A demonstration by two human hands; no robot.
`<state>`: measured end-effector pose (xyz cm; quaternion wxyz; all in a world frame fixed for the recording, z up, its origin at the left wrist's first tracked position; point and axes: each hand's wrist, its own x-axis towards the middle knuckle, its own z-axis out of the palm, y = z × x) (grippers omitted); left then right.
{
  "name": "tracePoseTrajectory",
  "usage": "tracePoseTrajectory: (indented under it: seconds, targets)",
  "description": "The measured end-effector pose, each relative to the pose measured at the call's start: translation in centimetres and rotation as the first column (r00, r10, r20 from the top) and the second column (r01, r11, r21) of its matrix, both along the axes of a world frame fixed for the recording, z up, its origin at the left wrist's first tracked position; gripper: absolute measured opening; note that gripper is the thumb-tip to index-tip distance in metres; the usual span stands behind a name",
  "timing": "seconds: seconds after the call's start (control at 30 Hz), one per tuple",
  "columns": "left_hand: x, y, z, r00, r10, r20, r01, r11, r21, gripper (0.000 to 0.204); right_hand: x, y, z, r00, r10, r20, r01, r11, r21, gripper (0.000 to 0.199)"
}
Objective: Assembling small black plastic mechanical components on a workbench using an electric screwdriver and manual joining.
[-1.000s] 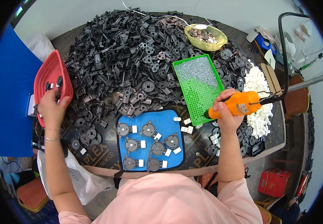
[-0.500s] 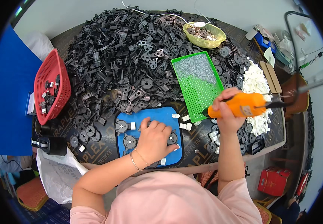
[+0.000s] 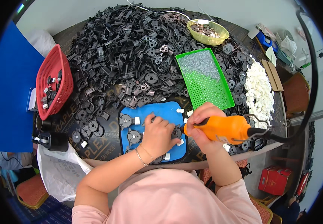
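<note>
My right hand is wrapped round an orange electric screwdriver, tilted nearly flat. Its dark tip reaches a round black plastic part on the blue mat. Curled over the mat's middle, my left hand holds down a black plastic piece that shows just past the fingertips; its thumb lies beside the round part. More round black parts with white blocks rest on the mat, such as a disc with a white block. Most of what lies under my left palm is hidden.
A large heap of black plastic pieces covers the back. Behind my right hand lie a green tray of small screws and a white heap. A red basket stands left, a yellow basket far back. A black cable trails from the screwdriver.
My right hand has brought the screwdriver left and down from the green tray to the round part on the mat. My left hand stays on the mat; the whole view has shifted slightly.
</note>
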<state>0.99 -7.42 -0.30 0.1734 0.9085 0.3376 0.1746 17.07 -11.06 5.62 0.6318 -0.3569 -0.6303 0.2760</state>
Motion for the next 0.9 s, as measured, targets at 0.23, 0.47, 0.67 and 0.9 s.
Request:
tracePoseTrajectory:
  seconds: [0.23, 0.47, 0.67, 0.9]
  targets:
    - [0.0, -0.1, -0.2, 0.999, 0.007, 0.031, -0.008, 1.000, 0.005, 0.036, -0.4, -0.1, -0.2, 1.000, -0.006, -0.011, 0.006, 1.000, -0.008, 0.022]
    - [0.0, 0.0, -0.4, 1.000, 0.008, 0.019, -0.008, 1.000, -0.002, 0.035, -0.3, 0.1, -0.9, 0.998, 0.052, 0.030, -0.050, 0.998, -0.044, 0.021]
    - [0.2, 0.0, -0.7, 0.999, 0.022, 0.038, -0.022, 1.000, 0.001, 0.034, -0.3, 0.3, -0.8, 0.995, 0.080, 0.055, -0.076, 0.995, -0.071, 0.020]
    - [0.5, -0.1, 0.0, 0.998, 0.002, 0.068, -0.001, 1.000, -0.007, 0.033, 1.5, 0.2, -0.6, 0.991, 0.008, -0.135, -0.014, 0.999, -0.046, 0.025]
